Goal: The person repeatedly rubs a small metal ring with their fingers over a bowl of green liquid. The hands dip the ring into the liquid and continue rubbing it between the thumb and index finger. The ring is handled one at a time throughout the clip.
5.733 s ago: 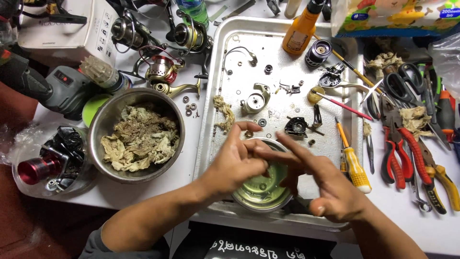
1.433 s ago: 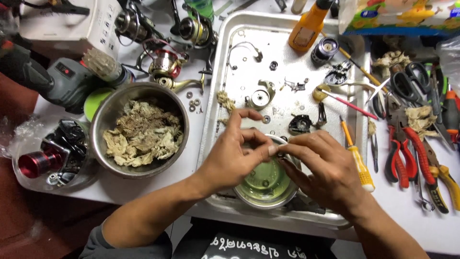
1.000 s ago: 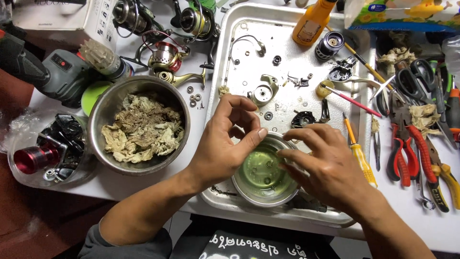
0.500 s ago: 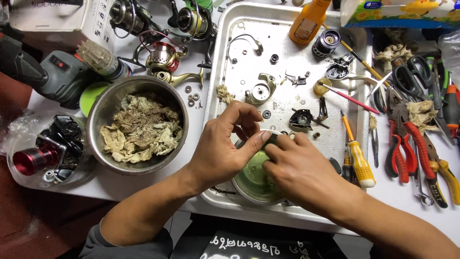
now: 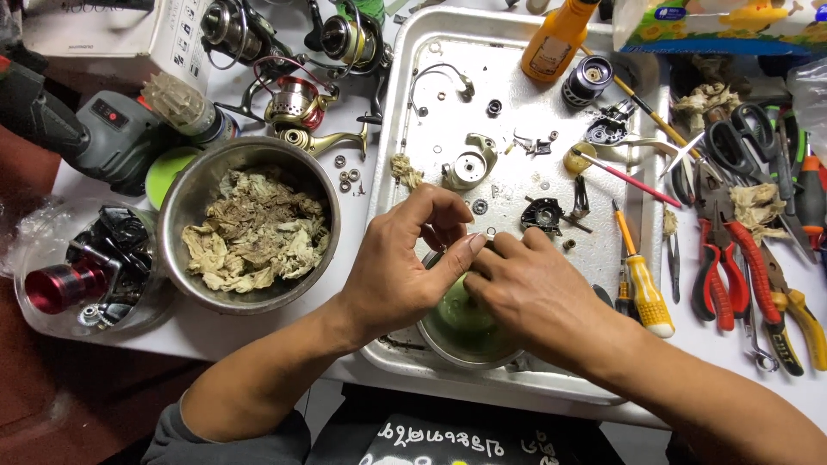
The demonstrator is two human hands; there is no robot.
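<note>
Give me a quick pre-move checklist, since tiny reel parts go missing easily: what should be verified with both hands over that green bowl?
1. Left hand and right hand over the small green bowl: ok.
2. Bowl sits inside the metal tray: ok.
3. Part pinched at the fingertips: cannot tell, hidden.
4. Loose washers lie outside the tray: not ok.
5. Yellow-handled screwdriver beside the right hand: ok.

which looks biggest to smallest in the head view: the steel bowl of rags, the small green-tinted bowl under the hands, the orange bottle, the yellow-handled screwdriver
1. Steel bowl of rags, clearly largest.
2. Small green-tinted bowl, though both hands cover part of it.
3 and 4. Orange bottle and yellow-handled screwdriver: unsure; the bottle is wider but cut off by the frame edge, the screwdriver longer and thinner.
</note>
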